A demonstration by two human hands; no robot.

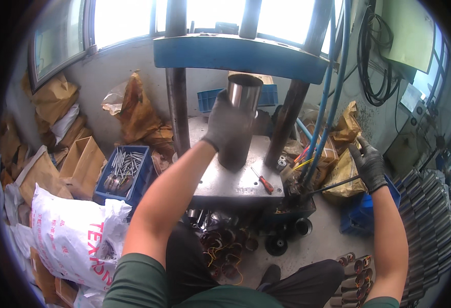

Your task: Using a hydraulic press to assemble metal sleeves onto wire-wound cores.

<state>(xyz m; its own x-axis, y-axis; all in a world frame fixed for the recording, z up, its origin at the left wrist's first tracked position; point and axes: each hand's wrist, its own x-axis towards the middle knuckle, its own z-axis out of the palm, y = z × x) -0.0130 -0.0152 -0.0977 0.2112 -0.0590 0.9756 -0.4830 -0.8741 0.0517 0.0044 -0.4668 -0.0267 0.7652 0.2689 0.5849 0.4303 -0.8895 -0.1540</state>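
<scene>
My left hand [229,126], in a dark grey glove, grips a tall shiny metal cylinder [243,93] that stands upright on the steel bed [235,182] of a blue press. Out to the right, my right hand [370,165], also gloved, closes around the end of a thin dark lever rod [333,186] that runs down toward the press base. A red-handled screwdriver [263,180] lies on the bed just right of the cylinder. The cylinder's lower part is hidden behind my left hand.
The press's blue crossbeam [241,54] and dark columns [176,102] frame the bed. A blue crate of metal pins [123,169] and sacks and brown paper bags [71,236] sit left. Wound metal parts [225,246] lie on the floor below. Rows of metal tubes [433,220] are stacked right.
</scene>
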